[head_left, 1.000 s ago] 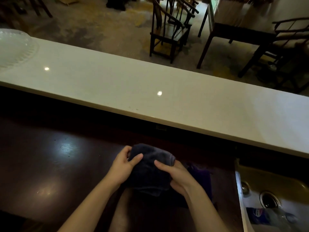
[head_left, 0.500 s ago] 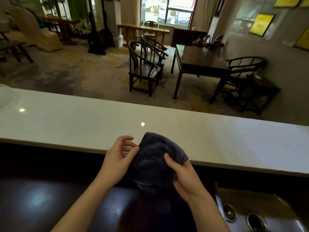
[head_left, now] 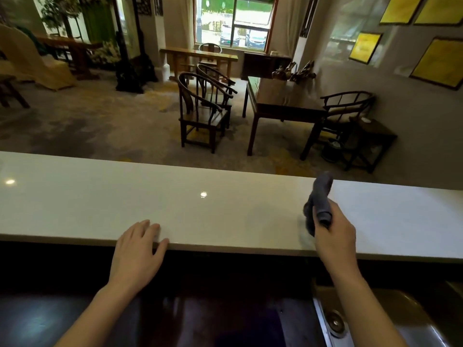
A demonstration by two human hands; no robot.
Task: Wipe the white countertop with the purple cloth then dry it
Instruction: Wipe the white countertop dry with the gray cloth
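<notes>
The white countertop (head_left: 200, 211) runs as a long band across the head view. My right hand (head_left: 335, 236) grips a dark greyish-purple cloth (head_left: 320, 194), bunched into a roll that sticks up and away from me above the counter's right part; its lower end hangs by the surface. My left hand (head_left: 137, 249) rests flat with spread fingers on the counter's near edge, left of centre, holding nothing.
Below the white top lies a dark glossy lower counter (head_left: 75, 319), with a metal sink (head_left: 375, 319) at the bottom right. Beyond the counter are wooden chairs (head_left: 203, 111), a dark table (head_left: 283, 101) and carpeted floor.
Both hands held the bunched cloth low in front of me. Now the left hand has let go and rests on the counter edge, while the right hand carried the cloth up and right.
</notes>
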